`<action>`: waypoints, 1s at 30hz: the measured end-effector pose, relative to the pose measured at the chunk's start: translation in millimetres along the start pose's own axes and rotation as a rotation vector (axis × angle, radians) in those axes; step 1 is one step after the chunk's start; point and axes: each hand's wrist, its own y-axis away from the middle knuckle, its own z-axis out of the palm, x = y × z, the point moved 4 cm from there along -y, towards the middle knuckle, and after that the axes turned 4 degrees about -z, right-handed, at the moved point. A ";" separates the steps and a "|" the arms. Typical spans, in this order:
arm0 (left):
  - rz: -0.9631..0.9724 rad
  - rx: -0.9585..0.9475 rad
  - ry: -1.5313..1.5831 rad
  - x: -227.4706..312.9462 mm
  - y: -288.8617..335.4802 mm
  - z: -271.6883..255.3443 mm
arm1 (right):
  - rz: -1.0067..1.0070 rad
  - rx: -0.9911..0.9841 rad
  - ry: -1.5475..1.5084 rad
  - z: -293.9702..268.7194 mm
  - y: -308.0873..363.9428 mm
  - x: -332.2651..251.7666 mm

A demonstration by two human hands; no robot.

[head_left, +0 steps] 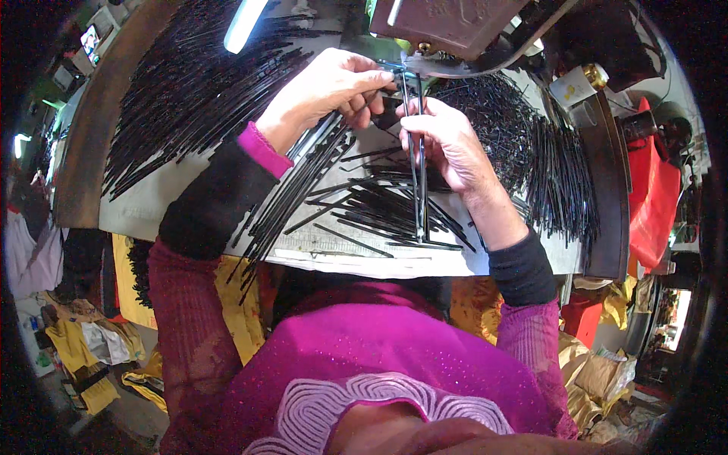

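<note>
The left hand [334, 85] and right hand [453, 144] pinch black strips [415, 201] beside a brown machine [462, 30] bearing faint, unreadable markings.

I'm peering straight down, fisheye-wide, from the wearer's head: magenta knitted sweater [379, 326] close at six o'clock, bare left hand [327, 87] and bare right hand [447, 144] farther, toward twelve.
</note>
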 end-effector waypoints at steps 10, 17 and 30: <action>-0.019 -0.126 0.118 -5.3 -2.2 5.7 | -0.030 -0.044 0.004 -3.5 -5.8 -0.5; -0.014 -0.085 0.089 -2.9 -1.5 7.2 | -0.051 -0.042 0.006 -5.7 -8.7 -0.3; 0.004 -0.057 0.154 -2.0 1.1 9.6 | -0.059 -0.034 -0.017 -5.5 -9.7 -3.6</action>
